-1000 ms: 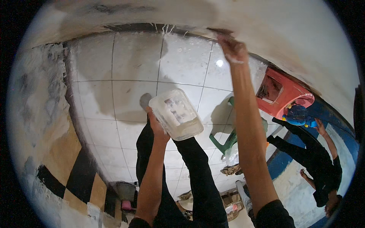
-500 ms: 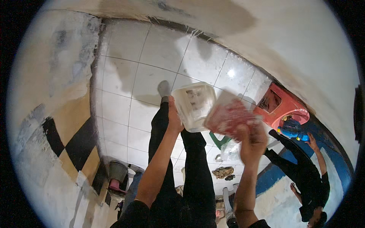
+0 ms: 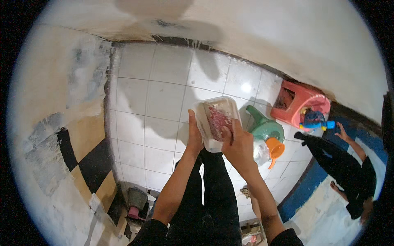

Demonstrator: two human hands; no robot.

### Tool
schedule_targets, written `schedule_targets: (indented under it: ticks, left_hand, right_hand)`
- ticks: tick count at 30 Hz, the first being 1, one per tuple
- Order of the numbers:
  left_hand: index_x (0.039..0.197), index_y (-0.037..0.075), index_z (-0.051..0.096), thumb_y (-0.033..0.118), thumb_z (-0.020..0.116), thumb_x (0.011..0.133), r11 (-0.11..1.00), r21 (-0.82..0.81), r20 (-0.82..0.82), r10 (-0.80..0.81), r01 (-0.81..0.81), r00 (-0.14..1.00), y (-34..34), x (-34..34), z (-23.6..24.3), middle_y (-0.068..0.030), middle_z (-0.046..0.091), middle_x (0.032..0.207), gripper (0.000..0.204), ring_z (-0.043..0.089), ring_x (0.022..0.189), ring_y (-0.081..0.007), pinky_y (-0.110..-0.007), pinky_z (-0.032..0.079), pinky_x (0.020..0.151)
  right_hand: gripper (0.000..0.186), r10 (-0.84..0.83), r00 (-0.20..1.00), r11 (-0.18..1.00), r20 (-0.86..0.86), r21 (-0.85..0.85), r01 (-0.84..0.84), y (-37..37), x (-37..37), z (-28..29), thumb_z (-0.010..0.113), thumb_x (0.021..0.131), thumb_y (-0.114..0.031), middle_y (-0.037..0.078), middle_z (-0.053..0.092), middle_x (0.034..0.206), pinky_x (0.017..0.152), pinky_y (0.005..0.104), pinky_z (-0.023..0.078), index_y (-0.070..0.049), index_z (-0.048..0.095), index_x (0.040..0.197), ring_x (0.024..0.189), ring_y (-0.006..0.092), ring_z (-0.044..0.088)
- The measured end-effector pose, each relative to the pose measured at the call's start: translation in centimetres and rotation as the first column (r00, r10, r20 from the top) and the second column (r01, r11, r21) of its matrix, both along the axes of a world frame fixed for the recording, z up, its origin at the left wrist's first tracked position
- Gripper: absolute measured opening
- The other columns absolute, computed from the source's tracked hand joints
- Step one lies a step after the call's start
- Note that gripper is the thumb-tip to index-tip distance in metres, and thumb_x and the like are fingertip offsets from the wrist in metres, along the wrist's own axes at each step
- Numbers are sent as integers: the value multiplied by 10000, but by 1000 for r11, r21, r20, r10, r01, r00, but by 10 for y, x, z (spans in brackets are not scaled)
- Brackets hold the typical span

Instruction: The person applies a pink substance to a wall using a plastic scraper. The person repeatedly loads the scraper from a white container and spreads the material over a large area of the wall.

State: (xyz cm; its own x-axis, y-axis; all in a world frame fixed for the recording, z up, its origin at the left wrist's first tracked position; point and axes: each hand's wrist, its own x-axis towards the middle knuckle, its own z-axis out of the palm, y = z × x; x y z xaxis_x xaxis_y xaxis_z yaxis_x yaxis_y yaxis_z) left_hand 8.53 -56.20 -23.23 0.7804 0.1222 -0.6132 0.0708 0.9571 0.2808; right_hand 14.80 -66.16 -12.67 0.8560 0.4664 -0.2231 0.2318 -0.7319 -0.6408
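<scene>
A translucent white plastic container (image 3: 202, 107) with pale residue is held by my left hand (image 3: 195, 135), whose fingers wrap its left side. My right hand (image 3: 239, 145) grips a flat red tool (image 3: 218, 121) smeared with white, lying inside the container. I cannot make out the tool's exact kind or whether it has a handle. Both hands are in front of me above my black-trousered legs, over the white tiled floor (image 3: 145, 94).
Pink-red stool (image 3: 287, 110), blue-yellow object (image 3: 316, 123), green plastic item (image 3: 262, 125), orange dipper (image 3: 275, 147) and plastic bag (image 3: 258, 151) are at right. Beyond, another person (image 3: 340, 172) in black reaches toward the blue object. Grey bucket (image 3: 137, 197) is lower left; patchy walls (image 3: 61, 82) surround the floor.
My right hand has come down from the wall at the top, with the red tool, into the container. My left hand still holds the container, which has shifted rightward in view.
</scene>
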Motion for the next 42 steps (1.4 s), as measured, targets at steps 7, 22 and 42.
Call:
schedule_targets:
  ticks: [7,22,42]
  left_hand:
    - [1289,53,414,670,268,891,1000,14,-87,-18,20,996,-65,-52,-6,-132,521,1187,749,527,1091,-250,-381,443,949]
    - [1331,82,370,692,336,862,964,21,-91,-263,266,961,-208,-109,-11,-130,464,1268,769,456,1183,-273,-425,403,990]
    - [1332,60,371,603,325,916,951,152,-316,-212,270,925,-335,-125,-95,-137,459,1285,685,452,1174,-303,-443,382,1003]
  right_hand:
    - [144,-29,999,996,-37,-82,26,-58,-57,5,546,816,-20,228,589,685,519,458,461,2,485,945,607,427,587]
    - [200,-234,972,937,4,-267,227,-209,-135,0,584,839,-90,186,640,776,571,378,516,8,523,1002,693,337,654]
    - [590,-663,381,459,-644,53,887,-584,-143,-318,399,931,-546,67,573,707,586,282,434,-4,611,830,641,130,538]
